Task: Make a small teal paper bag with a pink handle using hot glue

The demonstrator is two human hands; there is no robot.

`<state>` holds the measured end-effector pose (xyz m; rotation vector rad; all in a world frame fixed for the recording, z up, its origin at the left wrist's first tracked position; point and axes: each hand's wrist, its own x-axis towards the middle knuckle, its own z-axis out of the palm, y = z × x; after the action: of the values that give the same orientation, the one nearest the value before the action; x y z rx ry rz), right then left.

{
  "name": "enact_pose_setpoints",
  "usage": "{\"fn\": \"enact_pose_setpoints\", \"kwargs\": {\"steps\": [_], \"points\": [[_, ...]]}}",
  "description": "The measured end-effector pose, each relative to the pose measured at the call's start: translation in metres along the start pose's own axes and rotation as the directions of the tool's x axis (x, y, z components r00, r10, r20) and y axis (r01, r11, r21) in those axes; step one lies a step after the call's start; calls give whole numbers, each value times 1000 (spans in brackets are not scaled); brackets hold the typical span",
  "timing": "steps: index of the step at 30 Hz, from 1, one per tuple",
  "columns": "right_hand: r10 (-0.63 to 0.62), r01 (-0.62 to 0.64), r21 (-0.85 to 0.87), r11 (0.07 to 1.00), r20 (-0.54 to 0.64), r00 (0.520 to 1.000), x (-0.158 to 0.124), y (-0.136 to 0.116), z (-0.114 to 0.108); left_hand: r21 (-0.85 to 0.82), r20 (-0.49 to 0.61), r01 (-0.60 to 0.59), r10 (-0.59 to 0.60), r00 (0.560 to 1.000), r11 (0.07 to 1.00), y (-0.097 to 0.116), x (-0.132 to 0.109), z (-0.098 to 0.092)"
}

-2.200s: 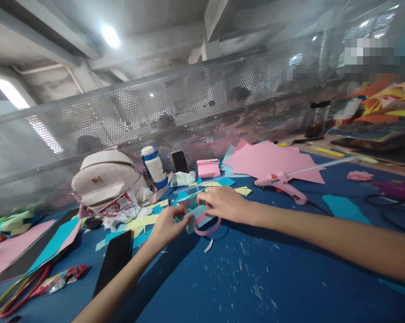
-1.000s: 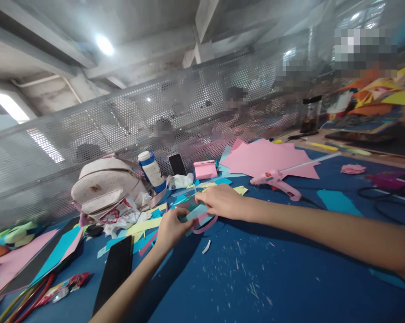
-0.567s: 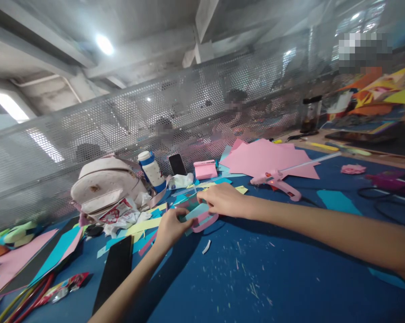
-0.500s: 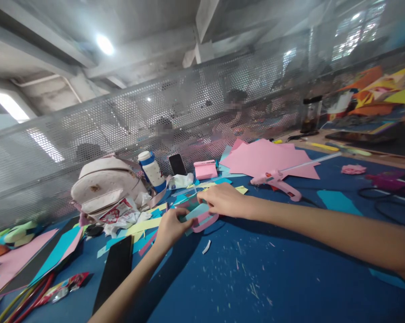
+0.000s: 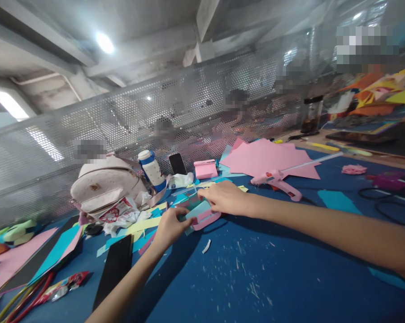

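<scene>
My left hand (image 5: pixel 170 226) and my right hand (image 5: pixel 224 197) both grip a small paper piece made of teal card and a pink strip (image 5: pixel 200 215), held just above the blue table (image 5: pixel 256 278). The left fingers pinch its near-left end. The right fingers press down on its far end, and the pink strip is flattened against the teal card. A small white paper scrap (image 5: pixel 206 246) lies on the table just below the piece.
A pink glue gun (image 5: pixel 278 179) and pink paper sheets (image 5: pixel 266 157) lie right of my hands. A pale backpack (image 5: pixel 103 184), a bottle (image 5: pixel 151 169), two phones (image 5: pixel 177 163) (image 5: pixel 115 269) and paper offcuts crowd the left. A perforated metal screen (image 5: pixel 121 130) backs the table, with people beyond.
The pink strip, earlier an open loop hanging below the teal card, is now pressed flat against it. Both hands stay on the piece and have barely shifted.
</scene>
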<state>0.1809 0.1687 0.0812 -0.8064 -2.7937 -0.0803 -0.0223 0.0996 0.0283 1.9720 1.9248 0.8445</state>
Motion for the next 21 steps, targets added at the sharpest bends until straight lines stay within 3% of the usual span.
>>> {"fn": "enact_pose_setpoints", "kwargs": {"steps": [9, 13, 18, 21], "points": [[-10, 6, 44, 999, 86, 996, -2, -1, -6, -12, 70, -24, 24, 997, 1000, -1, 1, -1], [6, -14, 83, 996, 89, 996, -8, -5, -29, -25, 91, -35, 37, 995, 999, -1, 0, -2], [40, -27, 132, 991, -101, 994, -37, -18, -65, -32, 62, -33, 35, 997, 999, -3, -3, -2], [58, -53, 176, 983, -24, 998, -69, -13, -60, -28, 48, -37, 38, 998, 999, -4, -7, 0]]}}
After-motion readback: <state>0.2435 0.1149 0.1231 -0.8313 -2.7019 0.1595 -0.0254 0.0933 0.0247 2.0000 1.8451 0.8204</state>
